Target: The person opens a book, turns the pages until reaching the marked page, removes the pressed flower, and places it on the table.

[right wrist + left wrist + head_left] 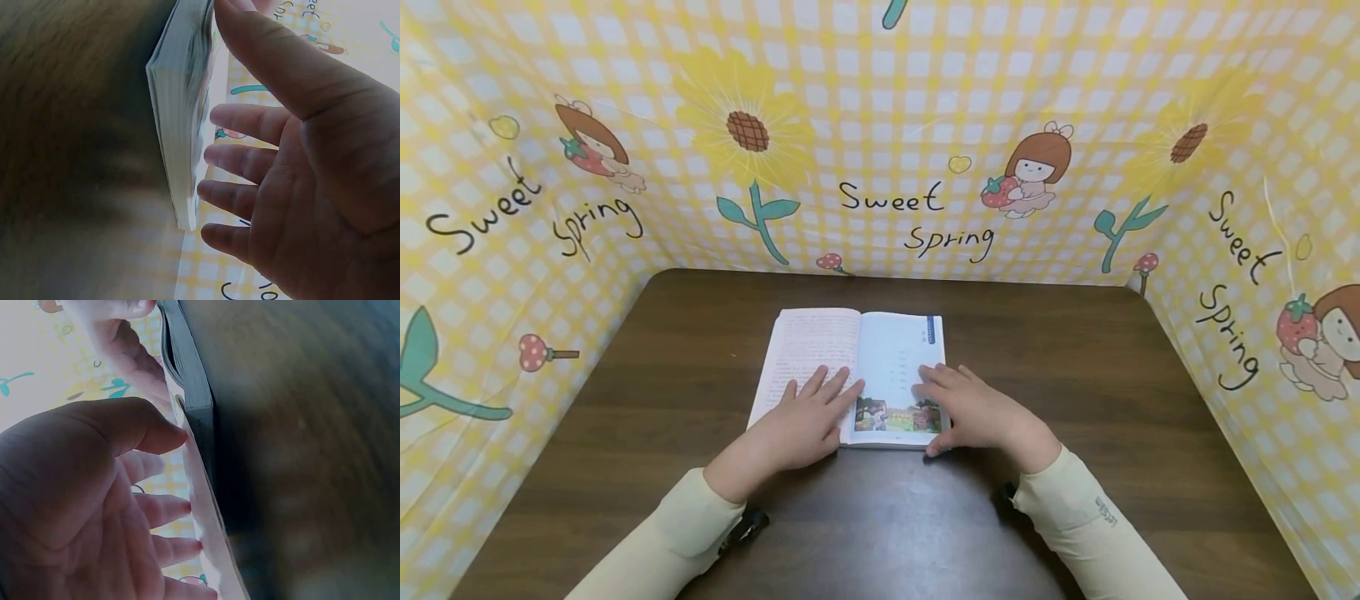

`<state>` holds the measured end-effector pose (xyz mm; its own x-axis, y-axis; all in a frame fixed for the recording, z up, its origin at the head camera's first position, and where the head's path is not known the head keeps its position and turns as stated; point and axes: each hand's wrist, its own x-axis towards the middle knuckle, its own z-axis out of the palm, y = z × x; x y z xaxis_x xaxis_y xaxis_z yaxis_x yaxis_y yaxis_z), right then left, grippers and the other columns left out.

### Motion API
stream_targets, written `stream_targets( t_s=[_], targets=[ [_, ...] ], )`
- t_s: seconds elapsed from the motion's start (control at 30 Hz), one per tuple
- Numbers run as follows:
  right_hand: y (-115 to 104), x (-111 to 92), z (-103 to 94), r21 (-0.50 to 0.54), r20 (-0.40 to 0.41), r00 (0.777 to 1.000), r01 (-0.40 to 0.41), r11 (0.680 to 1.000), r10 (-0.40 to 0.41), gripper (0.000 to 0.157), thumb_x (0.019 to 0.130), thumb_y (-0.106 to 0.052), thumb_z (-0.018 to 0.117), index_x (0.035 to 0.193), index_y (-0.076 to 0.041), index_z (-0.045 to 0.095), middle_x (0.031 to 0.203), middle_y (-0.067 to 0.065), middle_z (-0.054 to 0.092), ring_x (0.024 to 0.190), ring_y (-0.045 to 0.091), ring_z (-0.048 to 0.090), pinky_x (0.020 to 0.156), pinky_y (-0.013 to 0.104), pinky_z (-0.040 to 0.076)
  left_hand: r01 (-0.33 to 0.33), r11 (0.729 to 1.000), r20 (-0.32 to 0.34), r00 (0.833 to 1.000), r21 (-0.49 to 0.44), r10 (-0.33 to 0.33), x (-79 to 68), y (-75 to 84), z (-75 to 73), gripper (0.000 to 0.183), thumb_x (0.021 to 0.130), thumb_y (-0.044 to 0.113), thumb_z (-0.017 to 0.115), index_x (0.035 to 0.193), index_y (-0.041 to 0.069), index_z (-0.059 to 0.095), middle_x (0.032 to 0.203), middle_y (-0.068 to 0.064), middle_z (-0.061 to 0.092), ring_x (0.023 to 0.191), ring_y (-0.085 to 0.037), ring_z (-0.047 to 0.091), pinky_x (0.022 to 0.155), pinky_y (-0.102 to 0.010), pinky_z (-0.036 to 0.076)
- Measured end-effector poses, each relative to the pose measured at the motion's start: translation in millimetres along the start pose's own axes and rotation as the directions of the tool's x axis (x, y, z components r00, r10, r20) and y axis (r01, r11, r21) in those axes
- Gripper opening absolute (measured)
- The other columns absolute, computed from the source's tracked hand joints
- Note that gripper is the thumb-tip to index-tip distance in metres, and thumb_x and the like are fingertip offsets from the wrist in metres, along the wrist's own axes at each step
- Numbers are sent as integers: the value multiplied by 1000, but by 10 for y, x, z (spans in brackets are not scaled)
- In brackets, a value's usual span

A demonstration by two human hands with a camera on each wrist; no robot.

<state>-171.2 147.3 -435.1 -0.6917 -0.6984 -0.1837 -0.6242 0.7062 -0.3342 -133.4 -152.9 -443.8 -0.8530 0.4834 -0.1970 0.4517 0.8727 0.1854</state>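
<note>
Neither grip is closed: the left hand [801, 425] lies with fingers spread over the left page [816, 337], its fingertips touching the paper, apparently to hold that thin side down. Straight fingers of the right hand [977, 408] reach over the outer edge of the right page [887, 350], thumb by its lower corner, perhaps to steady it; whether every fingertip touches cannot be told. Between them is the open paperback book [897, 437], at the centre of the frame on the dark wood-grain worktop [1045, 333]. Most leaves sit under the right page, so that half stands thicker. A coloured illustration [880, 421] fills the right page's foot. Pale sleeves [1090, 525] come from the lower corners, and yellow checked cloth [880, 150], printed "Sweet Spring", surrounds the worktop's far edge and sides, seemingly as a screen.
</note>
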Motion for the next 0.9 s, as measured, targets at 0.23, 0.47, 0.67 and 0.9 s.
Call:
stream_targets(
  t_s=[0.23, 0.47, 0.67, 0.9],
  targets=[
    [3, -10, 17, -9, 50, 997, -54, 998, 55, 95, 79, -52, 85, 156, -15, 45, 169, 10, 26, 157, 33, 21, 125, 57, 13, 22, 998, 51, 998, -51, -19, 11, -23, 22, 66, 101, 29, 50, 163, 21, 29, 172, -5, 16, 158, -38, 11, 113, -76, 20],
    [1, 7, 14, -4, 50, 998, -37, 999, 37, 89, 82, -51, 83, 155, -16, 47, 169, 11, 27, 157, 31, 21, 125, 57, 13, 38, 997, 72, 997, -65, -33, -7, -46, -19, 65, 101, 30, 51, 163, 19, 32, 172, -4, 18, 158, -36, 13, 113, -77, 22],
    [-32, -15, -31, -26, 51, 999, -3, 1000, 5, 69, 90, -46, 77, 149, -18, 56, 165, 14, 34, 154, 35, 28, 122, 60, 24, 33, 997, 76, 997, -67, -28, 2, -77, -12, 66, 102, 39, 51, 163, 21, 32, 172, -2, 18, 158, -35, 15, 111, -77, 24],
    [-74, -62, -87, -57, 16, 996, 86, 995, -86, 36, 98, -32, 70, 131, -18, 73, 151, 19, 52, 144, 40, 45, 116, 62, 33, 22, 997, 92, 996, -72, -15, 8, -96, 3, 83, 97, 66, 52, 164, 22, 29, 173, -1, 14, 158, -36, 12, 111, -78, 24]
  ],
)
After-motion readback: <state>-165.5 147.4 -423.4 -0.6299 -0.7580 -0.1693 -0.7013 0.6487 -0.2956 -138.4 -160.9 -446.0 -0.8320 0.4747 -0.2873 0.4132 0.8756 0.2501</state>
